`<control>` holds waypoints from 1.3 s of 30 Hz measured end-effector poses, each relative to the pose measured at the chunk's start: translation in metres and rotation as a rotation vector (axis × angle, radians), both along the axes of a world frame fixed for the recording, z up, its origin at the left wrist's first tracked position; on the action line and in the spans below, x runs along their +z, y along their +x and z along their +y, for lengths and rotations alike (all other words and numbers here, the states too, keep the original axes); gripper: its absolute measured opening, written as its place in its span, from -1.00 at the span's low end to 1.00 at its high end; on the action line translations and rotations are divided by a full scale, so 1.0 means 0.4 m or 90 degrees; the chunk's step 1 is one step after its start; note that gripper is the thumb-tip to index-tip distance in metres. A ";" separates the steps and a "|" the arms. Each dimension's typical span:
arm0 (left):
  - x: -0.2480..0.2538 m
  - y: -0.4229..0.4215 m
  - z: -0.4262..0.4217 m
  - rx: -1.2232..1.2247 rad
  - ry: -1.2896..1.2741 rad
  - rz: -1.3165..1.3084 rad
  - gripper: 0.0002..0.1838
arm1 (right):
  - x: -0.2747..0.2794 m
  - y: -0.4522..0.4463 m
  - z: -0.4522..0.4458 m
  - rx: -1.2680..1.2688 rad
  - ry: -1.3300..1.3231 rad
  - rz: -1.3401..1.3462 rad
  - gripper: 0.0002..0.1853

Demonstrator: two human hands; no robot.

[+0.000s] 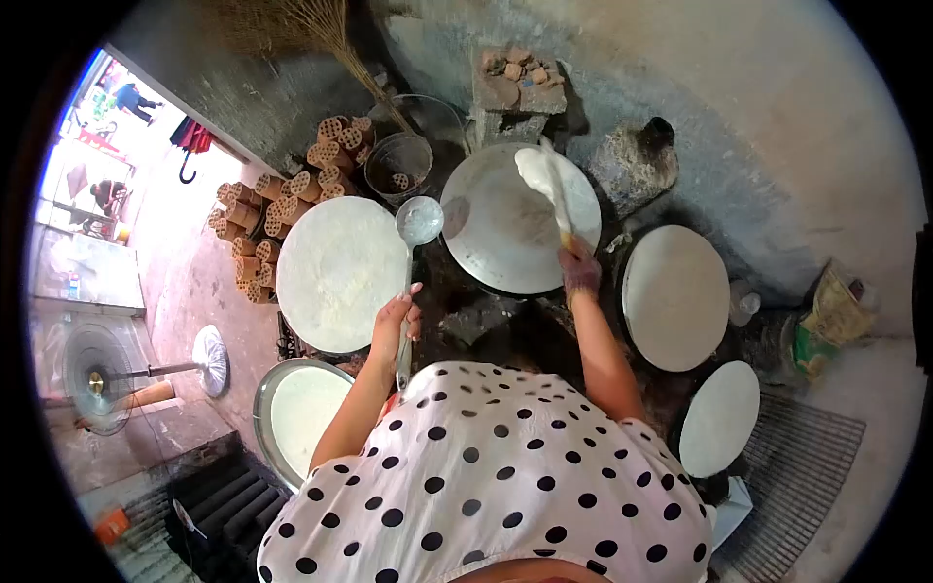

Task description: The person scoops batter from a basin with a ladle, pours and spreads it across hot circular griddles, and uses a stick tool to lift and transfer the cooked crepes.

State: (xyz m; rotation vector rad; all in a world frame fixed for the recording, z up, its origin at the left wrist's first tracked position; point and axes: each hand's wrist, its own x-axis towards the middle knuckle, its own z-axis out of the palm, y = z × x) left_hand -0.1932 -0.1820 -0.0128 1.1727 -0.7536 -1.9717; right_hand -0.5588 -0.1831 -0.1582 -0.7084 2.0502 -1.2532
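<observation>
My left hand [397, 319] is closed round the handle of a metal ladle [420, 222], whose round bowl is up between two round griddles. White residue coats the bowl. With my right hand [579, 269] I grip a spreader [559, 199] that reaches over the far edge of the middle griddle [496, 228]. White batter [534, 169] lies by its tip at that griddle's upper part; the rest of the surface looks grey and bare. A pale white layer covers the left griddle [335, 272].
Two more white-covered rounds [675, 296] stand at the right, near a wire rack [802, 476]. A basin of white batter [264, 413] is at lower left. Stacked clay-coloured briquettes [287, 209], a bucket [398, 165], a fan [97, 381] and a brick block [520, 83] surround the griddles.
</observation>
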 end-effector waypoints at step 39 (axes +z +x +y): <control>-0.092 -0.037 0.272 0.323 -0.217 -0.356 -0.67 | -0.009 -0.222 -0.131 0.300 0.074 0.199 -0.48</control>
